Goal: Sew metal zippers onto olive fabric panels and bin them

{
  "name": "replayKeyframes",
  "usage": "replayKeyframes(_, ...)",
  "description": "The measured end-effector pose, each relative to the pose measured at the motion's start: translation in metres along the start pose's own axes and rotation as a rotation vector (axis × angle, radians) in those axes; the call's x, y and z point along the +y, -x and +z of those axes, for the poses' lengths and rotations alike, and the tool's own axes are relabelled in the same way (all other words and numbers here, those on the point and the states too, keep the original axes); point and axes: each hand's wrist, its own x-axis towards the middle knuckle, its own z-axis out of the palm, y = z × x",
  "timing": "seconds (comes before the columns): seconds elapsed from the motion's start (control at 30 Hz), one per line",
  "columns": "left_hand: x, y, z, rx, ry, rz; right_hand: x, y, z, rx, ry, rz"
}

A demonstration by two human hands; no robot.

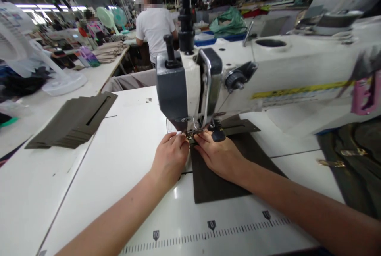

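A dark olive-brown flat panel (218, 182) lies on the sewing machine's white bed and runs under the machine head. My right hand (222, 156) rests on the panel, its fingers stretched towards the presser foot (193, 132) and slightly apart. Just left of the needle area, my left hand (171, 153) is closed, with fingers curled and tips pressed together. What those tips pinch is hidden by the fingers and the machine. The white and grey sewing machine (196, 85) stands directly over both sets of fingertips. Another dark strip (242, 127) shows behind my right hand.
A fanned stack of olive panels (74, 123) with slots lies at left. Behind it stands a white fan (64, 83). Dark pieces with gold zipper pulls (354, 152) lie at right. Pink-handled snips (364, 95) hang on the machine. A person in white (156, 29) is beyond.
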Motion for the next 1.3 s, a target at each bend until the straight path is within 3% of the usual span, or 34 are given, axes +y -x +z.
replayKeyframes(0.3, -0.003, 0.003, 0.005, 0.053, 0.07, -0.03, 0.006, -0.005, 0.007, 0.06, 0.022, -0.002)
replayKeyframes(0.43, -0.008, 0.005, 0.006, 0.072, 0.14, -0.097, 0.007, -0.003, -0.002, 0.053, 0.1, 0.094)
replayKeyframes(0.53, -0.009, 0.01, -0.008, 0.022, 0.243, -0.14, -0.004, 0.018, -0.024, 0.017, 0.168, 0.152)
replayKeyframes(0.67, 0.003, 0.03, -0.036, -0.042, 0.36, -0.075, -0.036, 0.068, -0.052, -0.038, 0.188, -0.024)
replayKeyframes(0.83, 0.021, 0.046, -0.047, -0.055, 0.386, -0.119, -0.064, 0.098, -0.047, 0.035, 0.162, -0.144)
replayKeyframes(0.93, 0.023, 0.043, -0.043, -0.055, 0.444, -0.167, -0.067, 0.093, -0.048, 0.126, 0.033, -0.161)
replayKeyframes(1.0, 0.023, 0.037, -0.042, -0.017, 0.517, -0.174, -0.063, 0.083, -0.06, 0.132, -0.158, -0.081)
replayKeyframes(1.1, 0.022, 0.024, -0.044, 0.054, 0.632, -0.118, -0.048, 0.06, -0.09, 0.021, -0.398, 0.087)
replayKeyframes(1.2, 0.019, 0.008, -0.046, 0.084, 0.647, -0.051, -0.026, 0.038, -0.114, -0.119, -0.418, 0.052)
replayKeyframes(1.3, 0.014, -0.004, -0.047, 0.103, 0.627, -0.033, -0.014, 0.026, -0.127, -0.164, -0.348, -0.012)
